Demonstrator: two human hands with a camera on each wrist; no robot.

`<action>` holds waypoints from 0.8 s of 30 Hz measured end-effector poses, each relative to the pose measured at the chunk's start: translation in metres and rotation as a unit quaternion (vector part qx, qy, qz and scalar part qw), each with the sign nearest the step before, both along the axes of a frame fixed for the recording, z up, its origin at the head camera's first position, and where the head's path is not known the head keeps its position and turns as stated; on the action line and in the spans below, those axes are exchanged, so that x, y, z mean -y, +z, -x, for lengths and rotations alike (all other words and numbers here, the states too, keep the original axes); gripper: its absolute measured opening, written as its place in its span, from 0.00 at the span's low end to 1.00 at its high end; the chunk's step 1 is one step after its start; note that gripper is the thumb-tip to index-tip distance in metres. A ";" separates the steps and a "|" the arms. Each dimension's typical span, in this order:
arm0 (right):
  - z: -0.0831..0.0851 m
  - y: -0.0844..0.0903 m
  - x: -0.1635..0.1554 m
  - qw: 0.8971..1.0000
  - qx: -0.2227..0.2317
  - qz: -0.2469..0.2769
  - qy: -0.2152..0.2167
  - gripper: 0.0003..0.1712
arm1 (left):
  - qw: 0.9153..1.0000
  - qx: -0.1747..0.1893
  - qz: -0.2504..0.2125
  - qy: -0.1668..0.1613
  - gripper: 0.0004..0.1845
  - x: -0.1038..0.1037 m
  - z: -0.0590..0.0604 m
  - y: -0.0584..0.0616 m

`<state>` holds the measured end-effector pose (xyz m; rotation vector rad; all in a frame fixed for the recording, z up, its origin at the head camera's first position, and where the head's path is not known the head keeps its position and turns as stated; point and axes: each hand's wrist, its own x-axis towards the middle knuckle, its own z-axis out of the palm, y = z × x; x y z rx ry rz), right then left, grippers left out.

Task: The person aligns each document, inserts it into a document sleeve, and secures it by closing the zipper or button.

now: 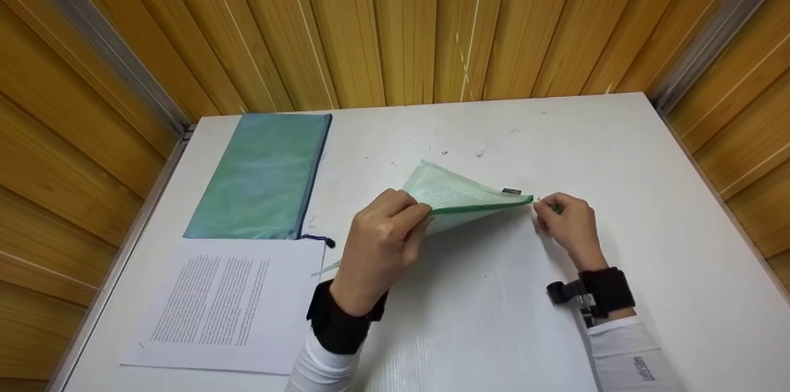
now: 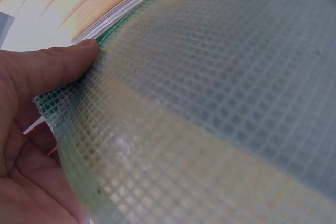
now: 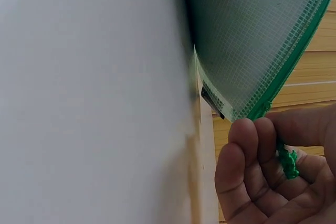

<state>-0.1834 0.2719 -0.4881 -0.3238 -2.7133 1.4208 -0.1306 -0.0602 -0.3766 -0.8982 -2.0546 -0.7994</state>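
A clear mesh zip pouch (image 1: 447, 185) with a green zip edge (image 1: 481, 206) is held tilted up off the white table. Printed lines show faintly through it. My left hand (image 1: 382, 244) pinches the zip edge towards its left end; in the left wrist view the thumb presses on the mesh (image 2: 210, 87). At the right end of the zip, my right hand (image 1: 571, 225) pinches the zip's corner between thumb and fingers. A green knotted cord (image 3: 287, 162) hangs against the right palm. The zip slider itself is hidden by the fingers.
At the left back lies a green-blue zip pouch (image 1: 259, 176) with a dark blue edge and a cord pull (image 1: 321, 239). Printed paper sheets (image 1: 210, 305) lie in front of it. Wood-patterned walls (image 1: 407, 21) enclose the white table (image 1: 592, 139) at the back and sides.
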 end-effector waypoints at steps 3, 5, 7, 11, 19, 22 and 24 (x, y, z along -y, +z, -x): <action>0.000 -0.001 -0.002 1.000 0.005 0.010 -0.006 0.13 | 1.000 -0.001 0.000 0.000 0.07 0.000 0.000 0.001; 0.000 -0.001 -0.002 1.000 0.009 0.013 -0.009 0.14 | 1.000 -0.001 0.002 0.000 0.07 0.000 0.000 0.001; 0.001 0.000 -0.002 1.000 0.011 0.012 -0.009 0.14 | 1.000 0.000 0.002 0.002 0.07 0.000 0.000 0.001; 0.001 0.000 -0.003 1.000 0.012 0.004 -0.008 0.13 | 1.000 0.003 0.003 0.004 0.07 0.000 -0.001 0.000; 0.002 -0.002 -0.007 1.000 0.013 0.005 -0.015 0.13 | 1.000 0.009 -0.004 0.003 0.06 0.001 -0.003 0.002; 0.001 -0.003 -0.009 1.000 0.012 0.015 -0.018 0.14 | 1.000 0.011 -0.005 0.003 0.05 0.001 -0.003 0.002; 0.001 -0.003 -0.009 1.000 0.014 0.023 -0.016 0.14 | 1.000 0.011 -0.005 0.003 0.05 0.001 -0.003 0.002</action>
